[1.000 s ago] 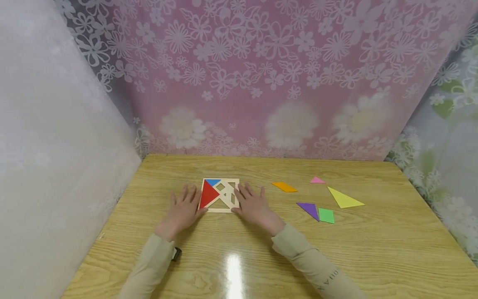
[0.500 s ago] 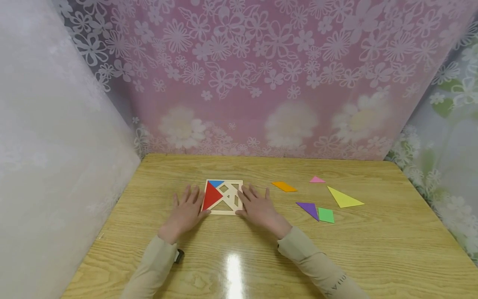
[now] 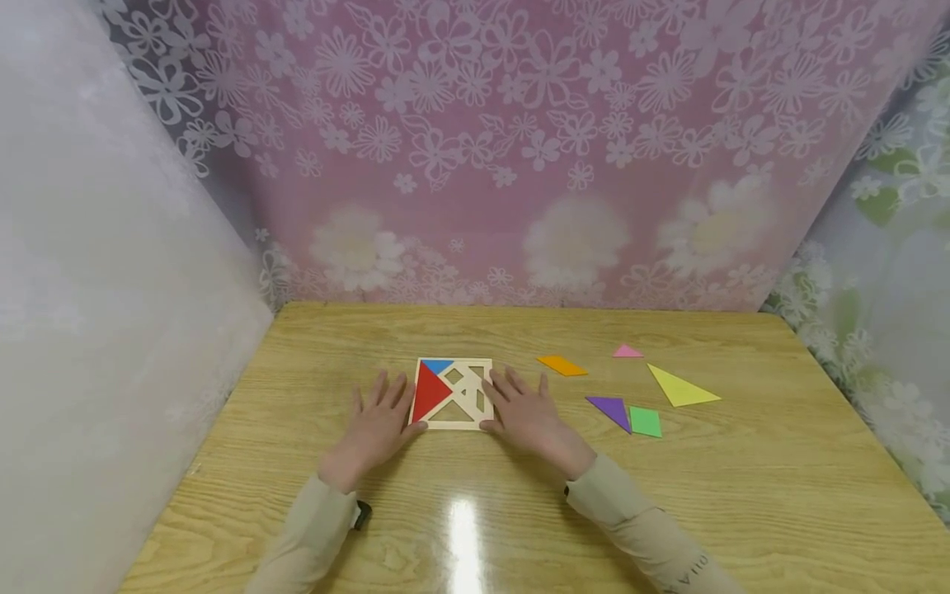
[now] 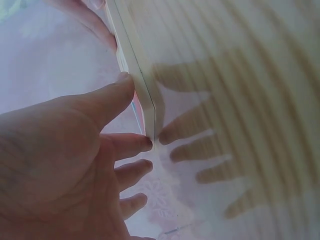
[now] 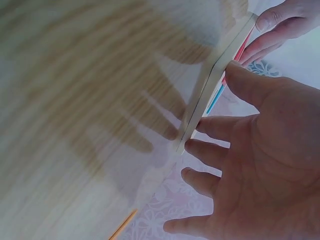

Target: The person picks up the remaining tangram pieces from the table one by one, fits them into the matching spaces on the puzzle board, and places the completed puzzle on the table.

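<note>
A square wooden tangram board lies flat on the table, with a large red triangle and a small blue triangle set in its left part. The other recesses show bare wood. My left hand rests at the board's left side, thumb at the front corner. At the right side is my right hand, fingers over the edge and thumb by the front corner. Both wrist views show thumb and fingertips of the left hand and right hand, fairly straight, against the board's edge.
To the right lie loose tangram pieces: an orange parallelogram, a pink triangle, a yellow triangle, a purple triangle and a green square. A flowered curtain hangs behind the wooden table.
Both hands have shifted the tangram board a little to the right across the table, with the red and blue triangles in it. The loose pieces stay put; the head view tilts slightly.
</note>
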A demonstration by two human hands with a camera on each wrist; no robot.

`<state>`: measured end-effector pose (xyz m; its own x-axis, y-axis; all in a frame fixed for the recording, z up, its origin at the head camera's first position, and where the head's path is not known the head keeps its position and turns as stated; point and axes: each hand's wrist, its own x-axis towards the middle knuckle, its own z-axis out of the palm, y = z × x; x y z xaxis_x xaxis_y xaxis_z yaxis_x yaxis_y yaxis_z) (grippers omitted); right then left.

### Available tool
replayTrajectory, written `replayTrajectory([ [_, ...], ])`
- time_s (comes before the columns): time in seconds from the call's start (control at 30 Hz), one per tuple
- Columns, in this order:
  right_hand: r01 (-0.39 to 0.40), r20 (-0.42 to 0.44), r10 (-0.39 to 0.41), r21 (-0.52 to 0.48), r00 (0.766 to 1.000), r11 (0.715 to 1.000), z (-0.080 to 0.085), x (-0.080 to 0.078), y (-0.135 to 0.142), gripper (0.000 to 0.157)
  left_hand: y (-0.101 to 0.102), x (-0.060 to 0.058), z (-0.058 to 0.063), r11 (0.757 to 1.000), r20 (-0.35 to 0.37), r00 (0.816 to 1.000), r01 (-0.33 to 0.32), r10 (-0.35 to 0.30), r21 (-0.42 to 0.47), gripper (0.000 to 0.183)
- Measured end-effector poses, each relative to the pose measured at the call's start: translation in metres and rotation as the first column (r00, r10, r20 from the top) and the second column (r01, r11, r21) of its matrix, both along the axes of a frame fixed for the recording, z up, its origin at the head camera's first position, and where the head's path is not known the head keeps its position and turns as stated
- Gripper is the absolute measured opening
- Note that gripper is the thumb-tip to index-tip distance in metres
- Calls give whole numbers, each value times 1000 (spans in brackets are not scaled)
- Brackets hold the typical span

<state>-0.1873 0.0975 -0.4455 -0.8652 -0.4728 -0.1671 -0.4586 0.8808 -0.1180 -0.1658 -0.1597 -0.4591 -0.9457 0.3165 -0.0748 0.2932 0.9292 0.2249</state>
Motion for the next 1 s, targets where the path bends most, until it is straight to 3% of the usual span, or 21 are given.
replayTrajectory([
  [0.27, -3, 2, 3, -8, 1000, 1000, 1, 6, 13, 68, 8, 6, 2, 1000, -9, 1000, 23, -23, 18, 72],
  [0.6, 1, 29, 0, -41, 1000, 999, 0, 10, 29, 68, 15, 9, 2, 998, -34, 999, 35, -34, 44, 60],
  [1.0, -7, 14, 8, -64, 1000, 998, -1, 18, 44, 67, 27, 11, 3, 995, 6, 995, 96, -96, 16, 62],
])
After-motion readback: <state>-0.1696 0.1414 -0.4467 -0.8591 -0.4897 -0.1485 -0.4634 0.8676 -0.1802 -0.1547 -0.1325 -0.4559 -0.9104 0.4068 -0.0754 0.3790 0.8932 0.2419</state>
